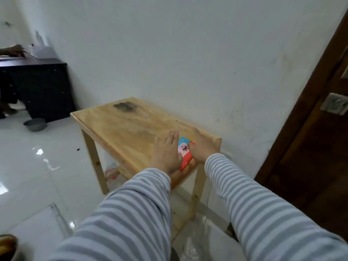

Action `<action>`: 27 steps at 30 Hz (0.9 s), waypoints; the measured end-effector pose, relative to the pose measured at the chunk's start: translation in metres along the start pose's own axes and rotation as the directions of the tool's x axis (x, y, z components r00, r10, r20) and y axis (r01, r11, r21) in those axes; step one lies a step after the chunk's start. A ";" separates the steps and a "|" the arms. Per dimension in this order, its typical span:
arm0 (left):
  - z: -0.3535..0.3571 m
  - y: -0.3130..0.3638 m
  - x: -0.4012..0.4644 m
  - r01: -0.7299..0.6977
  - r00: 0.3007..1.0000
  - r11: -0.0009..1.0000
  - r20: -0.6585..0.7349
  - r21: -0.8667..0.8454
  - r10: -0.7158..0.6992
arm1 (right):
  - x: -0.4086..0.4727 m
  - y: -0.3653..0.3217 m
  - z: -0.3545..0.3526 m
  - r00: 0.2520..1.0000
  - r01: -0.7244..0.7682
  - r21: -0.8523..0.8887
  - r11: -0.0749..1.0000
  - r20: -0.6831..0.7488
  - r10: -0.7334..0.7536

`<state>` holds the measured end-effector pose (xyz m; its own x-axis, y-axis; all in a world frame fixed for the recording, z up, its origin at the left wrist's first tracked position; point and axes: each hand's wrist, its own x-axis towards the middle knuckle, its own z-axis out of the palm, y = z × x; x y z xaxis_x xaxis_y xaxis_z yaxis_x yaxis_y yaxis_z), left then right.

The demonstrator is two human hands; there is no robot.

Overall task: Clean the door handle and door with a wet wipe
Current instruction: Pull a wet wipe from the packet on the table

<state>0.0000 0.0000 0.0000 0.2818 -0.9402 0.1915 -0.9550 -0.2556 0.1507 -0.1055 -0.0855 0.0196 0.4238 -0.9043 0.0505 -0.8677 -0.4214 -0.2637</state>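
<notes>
A red and blue wet wipe pack (184, 151) lies near the right end of a small wooden table (122, 127). My left hand (167, 151) lies flat with straight fingers along the pack's left side. My right hand (202, 146) rests over the pack's right side; whether its fingers curl round the pack is hidden. Both arms wear grey striped sleeves. The dark brown door (316, 147) stands at the far right, with a metal lock plate (334, 103) on it. No door handle shows clearly.
The table stands against a white wall (188, 53) and has a dark stain (124, 106) at its far end. A dark desk (35, 87) with another person's hand (16, 50) is at the far left. A grey bowl (35, 124) sits on the glossy white floor.
</notes>
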 end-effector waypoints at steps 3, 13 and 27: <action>0.019 -0.007 -0.004 0.073 0.990 0.996 0.128 -0.060 -0.065 | 0.002 0.002 0.015 0.979 0.113 -0.029 0.993 0.175 -0.106; 0.065 -0.017 0.000 0.187 0.961 0.980 0.218 -0.064 -0.169 | 0.011 -0.003 0.042 0.959 0.282 -0.172 0.944 0.029 -0.281; 0.073 -0.017 0.000 0.203 0.967 0.975 0.173 -0.086 -0.186 | 0.033 -0.005 0.058 0.874 0.400 -0.449 0.799 -0.076 -0.481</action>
<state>0.0092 -0.0122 -0.0732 0.4346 -0.9005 -0.0107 -0.8660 -0.4212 0.2694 -0.0723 -0.1099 -0.0336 0.7677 -0.5927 0.2436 -0.6399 -0.7292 0.2426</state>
